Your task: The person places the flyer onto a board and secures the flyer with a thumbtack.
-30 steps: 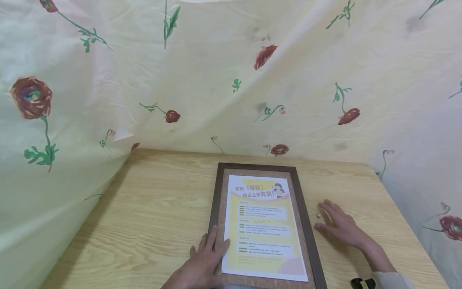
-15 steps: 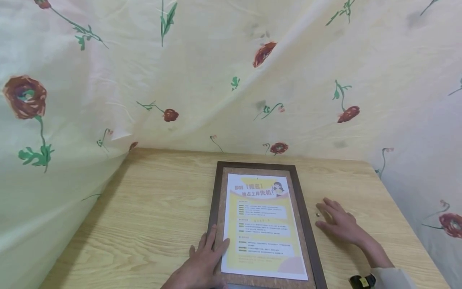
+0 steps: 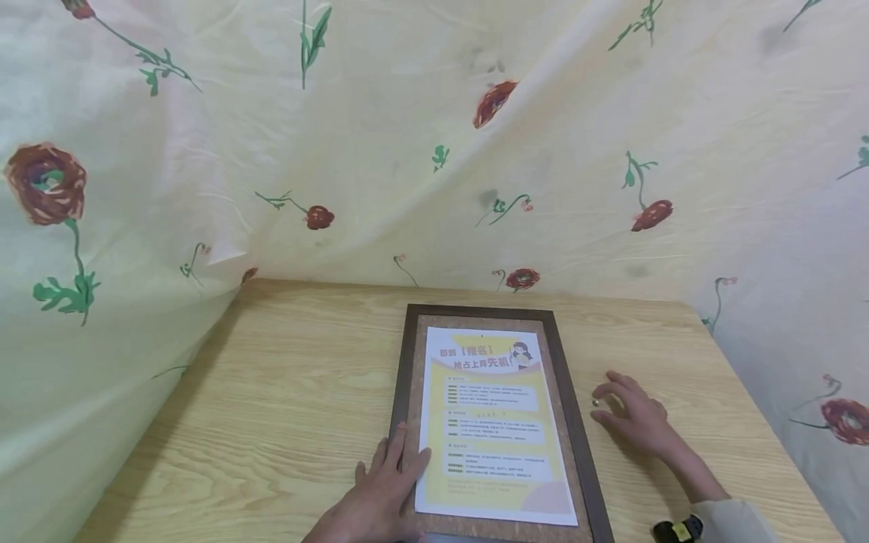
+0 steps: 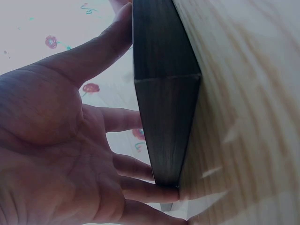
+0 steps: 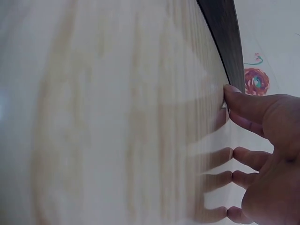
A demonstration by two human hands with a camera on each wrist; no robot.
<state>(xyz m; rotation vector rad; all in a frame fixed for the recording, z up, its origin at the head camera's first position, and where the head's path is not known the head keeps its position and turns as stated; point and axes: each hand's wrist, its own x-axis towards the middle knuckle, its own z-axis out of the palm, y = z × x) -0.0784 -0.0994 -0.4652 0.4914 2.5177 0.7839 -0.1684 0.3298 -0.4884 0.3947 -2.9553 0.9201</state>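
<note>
In the head view a cork board (image 3: 570,520) with a dark wooden frame lies flat, a yellow and white printed sheet (image 3: 495,430) on top of it. My left hand (image 3: 376,490) rests at the board's lower left edge. Its thumb reaches over the frame to the sheet's margin, while its straight fingers lie along the frame's side (image 4: 168,122). To the right of the board, the thumb and forefinger of my right hand (image 3: 634,415) stand either side of a small shiny round piece (image 3: 595,403). The other right fingertips (image 5: 233,176) touch the tabletop.
The wood-grain table (image 3: 305,362) extends to both sides of the board. A flower-printed cloth (image 3: 380,151) hangs behind and along both sides. A dark strap with a yellow patch (image 3: 679,530) sits at the right wrist.
My right thumb and forefinger have drawn closer together around the small shiny piece. The left hand and the board stay in place; the head view has shifted slightly.
</note>
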